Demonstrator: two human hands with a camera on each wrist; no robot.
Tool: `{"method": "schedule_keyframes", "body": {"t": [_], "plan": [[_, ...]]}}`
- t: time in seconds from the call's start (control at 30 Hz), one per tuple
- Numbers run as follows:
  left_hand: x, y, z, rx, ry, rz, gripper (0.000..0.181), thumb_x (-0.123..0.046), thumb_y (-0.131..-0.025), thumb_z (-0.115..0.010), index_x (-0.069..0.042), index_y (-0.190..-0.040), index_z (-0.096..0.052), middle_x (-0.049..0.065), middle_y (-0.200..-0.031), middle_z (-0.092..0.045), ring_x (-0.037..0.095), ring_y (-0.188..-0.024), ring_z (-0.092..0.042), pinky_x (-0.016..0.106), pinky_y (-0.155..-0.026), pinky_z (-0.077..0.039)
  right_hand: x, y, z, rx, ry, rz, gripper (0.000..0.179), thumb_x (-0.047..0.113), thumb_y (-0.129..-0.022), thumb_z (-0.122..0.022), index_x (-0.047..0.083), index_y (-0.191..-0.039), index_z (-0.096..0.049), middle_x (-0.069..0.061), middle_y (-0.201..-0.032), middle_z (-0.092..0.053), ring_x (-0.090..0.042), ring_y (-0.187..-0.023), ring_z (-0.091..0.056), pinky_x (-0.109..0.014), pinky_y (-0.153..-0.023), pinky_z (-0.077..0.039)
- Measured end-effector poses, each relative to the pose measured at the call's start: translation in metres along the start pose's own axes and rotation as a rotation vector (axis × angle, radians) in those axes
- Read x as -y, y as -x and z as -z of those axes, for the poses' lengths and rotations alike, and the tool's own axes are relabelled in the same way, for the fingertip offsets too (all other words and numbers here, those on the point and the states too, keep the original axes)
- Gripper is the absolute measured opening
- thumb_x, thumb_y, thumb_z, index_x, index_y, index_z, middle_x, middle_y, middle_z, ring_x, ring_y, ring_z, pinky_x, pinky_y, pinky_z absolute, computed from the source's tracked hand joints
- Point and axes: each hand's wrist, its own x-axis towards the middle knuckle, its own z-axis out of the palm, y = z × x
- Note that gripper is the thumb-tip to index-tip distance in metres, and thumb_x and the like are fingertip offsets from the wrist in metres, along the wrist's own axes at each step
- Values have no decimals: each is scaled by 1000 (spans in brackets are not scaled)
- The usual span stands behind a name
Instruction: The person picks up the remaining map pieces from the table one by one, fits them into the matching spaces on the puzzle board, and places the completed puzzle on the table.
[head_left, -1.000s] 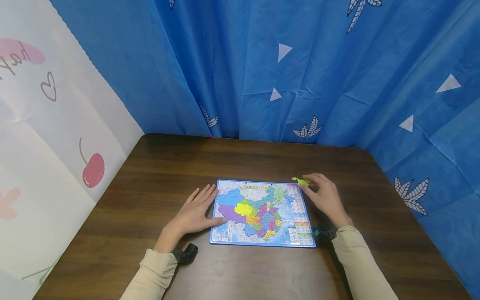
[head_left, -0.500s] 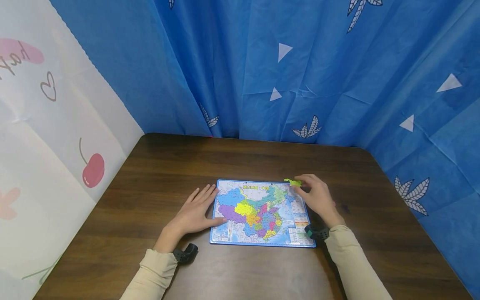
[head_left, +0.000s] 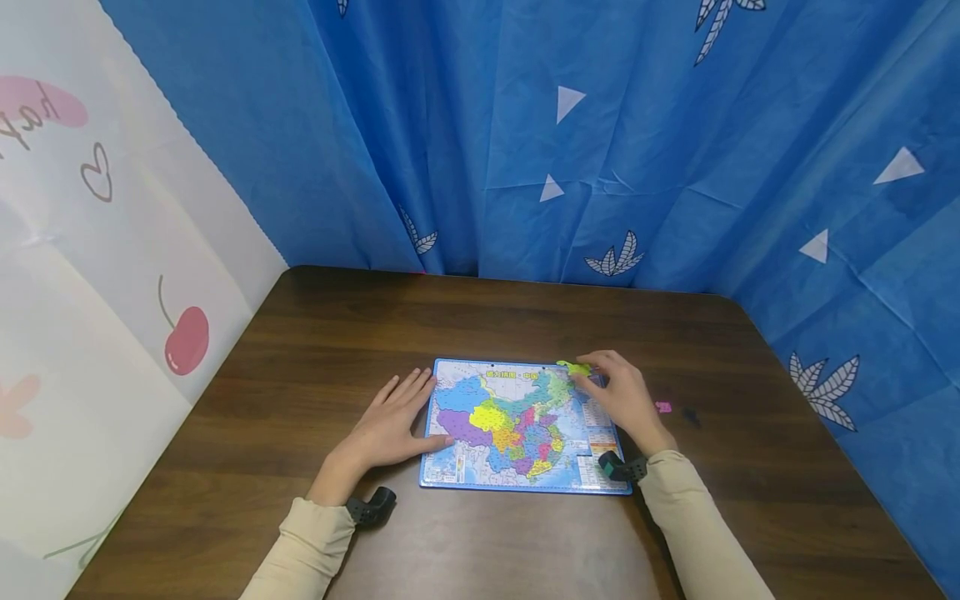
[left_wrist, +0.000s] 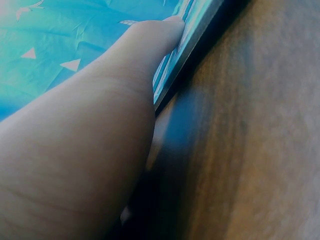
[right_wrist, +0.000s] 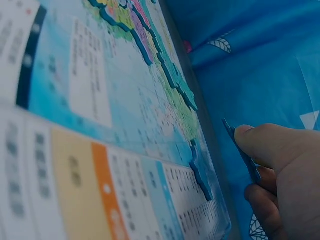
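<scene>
- Our right hand (head_left: 621,396) pinches the green piece (head_left: 573,367), right of the frame's centre, near the top of the board (head_left: 495,489).
- We judge it light, thin, stiff: best held by its rim.
- Our left hand (head_left: 392,427) rests, fingers straight, on the board.

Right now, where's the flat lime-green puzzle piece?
In the head view, the flat lime-green puzzle piece is pinched in the right hand, at the far edge of the blue-rimmed rectangular map board, near its right corner.
</scene>
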Motion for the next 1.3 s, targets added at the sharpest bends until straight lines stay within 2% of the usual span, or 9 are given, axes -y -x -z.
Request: {"method": "schedule_keyframes", "body": {"t": [0.67,1.07,1.3], "plan": [[-1,1,0,-9,11,-10,109,-78,-84,-61,-8,-163,-30,11,-171,-23,30,-160,-16,56,-129,-9,7,-1,-16,17,-27,50,35,28,-95,-77,9,-124,-73,-13,-127,-66,-31,-109,-67,-53,-97,-56],[-1,1,0,-8,8,-6,110,-79,-84,-61,-9,-163,-30,11,-171,-23,31,-160,-16,56,-129,-9,7,1,-20,23,-2,90,33,27,-93,-79,8,-120,-75,-13,-122,-68,-28,-105,-67,-50,-91,-59],[0,1,1,-11,6,-10,109,-78,-84,-61,-9,-163,-30,11,-171,-23,31,-160,-17,56,-129,-10,4,1,-22,46,19,80,32,28,-93,-79,10,-120,-76,-12,-122,-68,-29,-108,-67,-51,-93,-58]]}}
